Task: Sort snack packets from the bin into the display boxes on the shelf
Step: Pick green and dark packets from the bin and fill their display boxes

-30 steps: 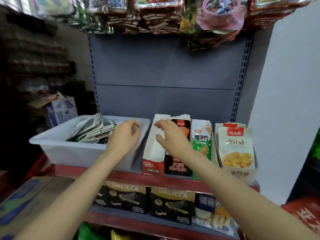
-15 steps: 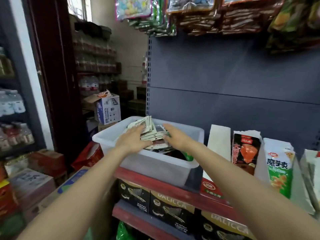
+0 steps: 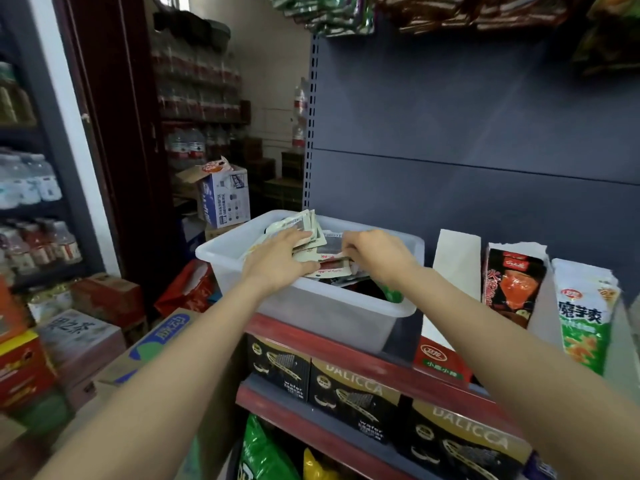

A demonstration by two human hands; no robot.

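A translucent white bin [image 3: 225, 259] sits on the red-edged shelf [image 3: 332, 344], filled with loose snack packets [image 3: 304, 225], mostly pale with barcodes. My left hand [image 3: 277, 261] rests on the packets at the bin's left side, fingers straight. My right hand [image 3: 377, 254] reaches into the middle of the bin, its fingers curled down and pinching a packet [image 3: 332, 270] in the pile. To the right of the bin stand the display boxes: a white one with a red front [image 3: 457, 265], one with black-and-red packets [image 3: 512, 282] and one with green-and-white packets [image 3: 585, 320].
Black wafer boxes [image 3: 349, 393] line the shelf below. Cardboard cartons [image 3: 83, 334] are stacked on the floor at the left, with bottled drinks [image 3: 31, 181] on racks behind. Hanging snack bags [image 3: 329, 12] crowd the top. A grey back panel [image 3: 467, 116] closes the shelf.
The view has swung left from the display boxes to the bin. My right hand has left the white display box and gone into the bin; my left hand has moved onto the packets.
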